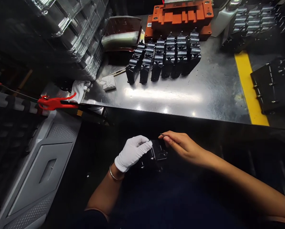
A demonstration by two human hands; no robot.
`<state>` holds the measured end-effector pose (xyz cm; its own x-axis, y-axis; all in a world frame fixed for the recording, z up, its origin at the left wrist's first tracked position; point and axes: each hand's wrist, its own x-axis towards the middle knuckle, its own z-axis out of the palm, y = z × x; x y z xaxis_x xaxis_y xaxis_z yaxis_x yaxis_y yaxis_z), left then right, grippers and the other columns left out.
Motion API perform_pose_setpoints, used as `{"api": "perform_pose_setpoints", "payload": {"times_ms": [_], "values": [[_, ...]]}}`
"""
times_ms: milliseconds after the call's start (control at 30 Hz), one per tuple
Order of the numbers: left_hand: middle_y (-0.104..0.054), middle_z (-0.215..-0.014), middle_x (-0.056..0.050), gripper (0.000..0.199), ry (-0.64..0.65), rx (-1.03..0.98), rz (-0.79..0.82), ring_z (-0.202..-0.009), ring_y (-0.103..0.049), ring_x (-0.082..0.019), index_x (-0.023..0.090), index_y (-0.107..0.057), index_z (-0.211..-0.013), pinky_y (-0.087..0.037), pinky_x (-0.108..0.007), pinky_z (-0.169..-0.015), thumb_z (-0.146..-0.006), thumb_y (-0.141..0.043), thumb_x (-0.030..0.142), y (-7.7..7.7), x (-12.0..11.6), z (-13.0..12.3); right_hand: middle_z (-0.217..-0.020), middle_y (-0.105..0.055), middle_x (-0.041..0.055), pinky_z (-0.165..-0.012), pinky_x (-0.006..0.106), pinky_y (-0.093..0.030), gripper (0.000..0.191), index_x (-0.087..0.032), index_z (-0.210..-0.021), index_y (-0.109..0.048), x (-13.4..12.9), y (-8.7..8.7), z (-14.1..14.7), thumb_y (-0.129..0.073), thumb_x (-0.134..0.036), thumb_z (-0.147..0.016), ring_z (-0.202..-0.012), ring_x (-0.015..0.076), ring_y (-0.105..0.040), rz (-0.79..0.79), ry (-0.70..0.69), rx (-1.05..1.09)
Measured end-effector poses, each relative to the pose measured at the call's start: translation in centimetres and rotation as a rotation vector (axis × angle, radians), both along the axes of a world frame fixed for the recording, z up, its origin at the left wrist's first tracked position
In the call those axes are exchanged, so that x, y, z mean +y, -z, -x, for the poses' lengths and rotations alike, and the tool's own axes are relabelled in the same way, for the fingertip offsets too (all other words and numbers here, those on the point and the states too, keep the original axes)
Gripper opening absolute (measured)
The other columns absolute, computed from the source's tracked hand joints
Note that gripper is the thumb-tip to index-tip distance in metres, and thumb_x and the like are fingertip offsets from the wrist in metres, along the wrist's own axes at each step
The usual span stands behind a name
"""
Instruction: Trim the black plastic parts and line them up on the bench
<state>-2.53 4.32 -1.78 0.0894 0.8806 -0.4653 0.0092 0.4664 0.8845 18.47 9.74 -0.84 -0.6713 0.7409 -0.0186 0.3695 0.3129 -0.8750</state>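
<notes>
The white-gloved left hand (133,152) pinches a glossy black angular part (158,152), likely light, stiff, slick, best edge-held; the bare right hand (179,143) pinches a slim dark piece (164,135).

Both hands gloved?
No, the left hand wears a white glove, while the right hand is bare.

A black part (158,149) with bright glints, just below frame centre; a thin dark piece (164,135) near its top right.
</notes>
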Motion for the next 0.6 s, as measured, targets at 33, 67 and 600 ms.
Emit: {"api": "perform_pose_setpoints", "payload": {"times_ms": [33,67,600], "values": [[-0.056,-0.063,0.001,0.035,0.017,-0.014,0.0,-0.058,-0.047,-0.011,0.015,-0.065,-0.07,-0.04,-0.023,-0.057,-0.07,-0.071,0.05,0.0,-0.02,0.01,-0.088,-0.072,0.0043,-0.066,0.023,-0.056,0.029,-0.019,-0.104,-0.065,-0.18,0.21,0.02,-0.039,-0.031,-0.099,-0.073,0.0131,-0.068,0.004,-0.027,0.024],[-0.056,-0.063,0.001,0.034,0.03,-0.026,0.0,-0.058,-0.047,-0.011,0.015,-0.065,-0.069,-0.04,-0.022,-0.057,-0.07,-0.072,0.049,0.0,-0.04,0.02,-0.091,-0.073,0.005,-0.069,0.024,-0.057,0.028,-0.018,-0.105,-0.065,-0.36,0.39,0.03,-0.04,-0.03,-0.099,-0.077,0.0135,-0.069,-0.004,-0.035,0.04],[-0.055,-0.06,0.002,0.03,0.219,0.013,0.013,-0.055,-0.045,-0.01,0.015,-0.065,-0.067,-0.037,-0.022,-0.053,-0.071,-0.069,0.045,-0.07,-0.16,-0.66,-0.081,-0.071,0.0045,-0.061,0.025,-0.05,0.025,-0.017,-0.093,-0.064,-0.2,0.69,-0.19,-0.045,-0.031,-0.097,-0.068,0.0144,-0.066,-0.093,-0.141,-0.131]]}}
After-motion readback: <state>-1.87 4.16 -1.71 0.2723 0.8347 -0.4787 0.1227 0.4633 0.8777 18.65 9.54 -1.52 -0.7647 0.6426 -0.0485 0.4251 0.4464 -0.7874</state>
